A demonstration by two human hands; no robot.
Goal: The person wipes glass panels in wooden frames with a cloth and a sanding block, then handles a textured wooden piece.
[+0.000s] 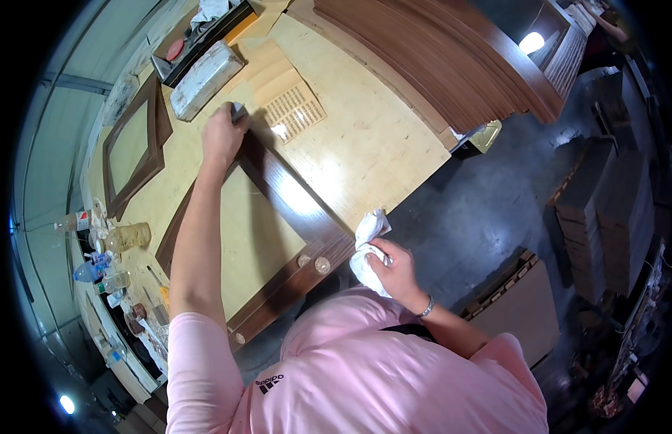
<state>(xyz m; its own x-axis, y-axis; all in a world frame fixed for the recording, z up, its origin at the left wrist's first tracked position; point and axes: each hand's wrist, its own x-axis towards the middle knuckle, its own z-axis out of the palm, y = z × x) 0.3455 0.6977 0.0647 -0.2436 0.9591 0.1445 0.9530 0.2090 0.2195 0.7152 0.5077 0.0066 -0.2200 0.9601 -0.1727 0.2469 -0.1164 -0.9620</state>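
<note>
My left hand [224, 136] reaches to the far corner of a brown wooden frame [289, 186] lying on the table. Its fingers are closed on a small grey-white piece [238, 111], whose kind I cannot make out. At the near right corner of the frame, beside its end, my right hand [395, 273] grips a crumpled white cloth [366, 273]. Several small round light-coloured pieces sit on the frame's near side, one of them a pale disc [322, 265]. Bare tabletop shows through the frame's opening.
Another brown frame [161, 130] lies at the left. Beyond my left hand are a whitish block [206, 79] and a label sheet [292, 112]. Brown boards [422, 65] are stacked at far right. Bottles [127, 236] and tools line the left edge. Cartons [520, 307] stand on the floor.
</note>
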